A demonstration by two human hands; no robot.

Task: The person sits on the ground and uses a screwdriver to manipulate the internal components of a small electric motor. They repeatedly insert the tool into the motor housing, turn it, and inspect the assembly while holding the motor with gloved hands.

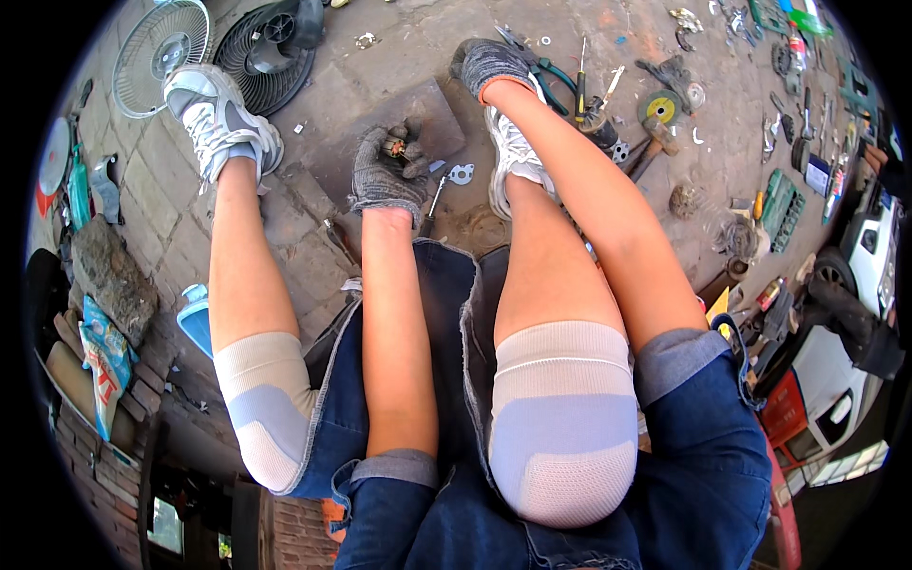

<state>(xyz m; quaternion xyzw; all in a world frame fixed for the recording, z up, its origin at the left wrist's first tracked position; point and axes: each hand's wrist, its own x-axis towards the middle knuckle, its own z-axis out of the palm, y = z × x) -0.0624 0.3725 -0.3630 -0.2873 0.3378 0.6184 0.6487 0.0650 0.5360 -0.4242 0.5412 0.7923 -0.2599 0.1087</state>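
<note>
My left hand (388,176), in a grey knit glove, is closed round a small dark metal part (397,148) with a copper-coloured middle, which looks like a piece of a small motor. It is over a flat dark metal plate (432,119) on the ground. My right hand (489,66), in a dark grey glove with an orange cuff, reaches forward past my right shoe, its fingers mostly hidden. Close beside it lie pliers (559,81) with teal-and-black handles. A screwdriver (435,204) and a flat silver plate with holes (461,174) lie near my left hand.
Two round fan grilles (142,57) lie at the far left. To the right are a hammer (655,142), a yellow-centred disc (659,106), another screwdriver (581,81) and a green tool case (781,209). A large stone (109,275) sits at the left; parked vehicles (826,380) stand at the right.
</note>
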